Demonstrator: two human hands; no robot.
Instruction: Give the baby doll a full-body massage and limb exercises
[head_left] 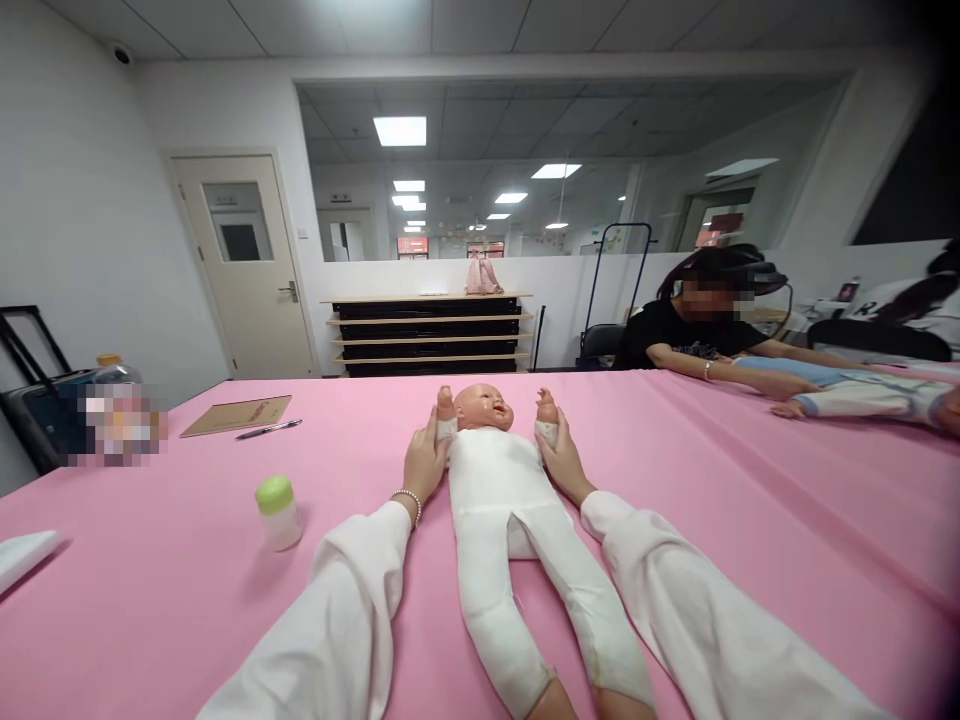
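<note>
A doll [493,480], with white cloth body and smooth moulded head [474,406], is laid supine on the pink-draped tabletop [360,640]. Its arms are held by the left hand [425,462] and right hand [564,464]. A translucent, green-capped jar [280,518] is stood at left; contents cannot be discerned.

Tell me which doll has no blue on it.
The near doll, between the person's left hand and right hand: its body is plain white, whereas the far-right doll shows blue.
</note>
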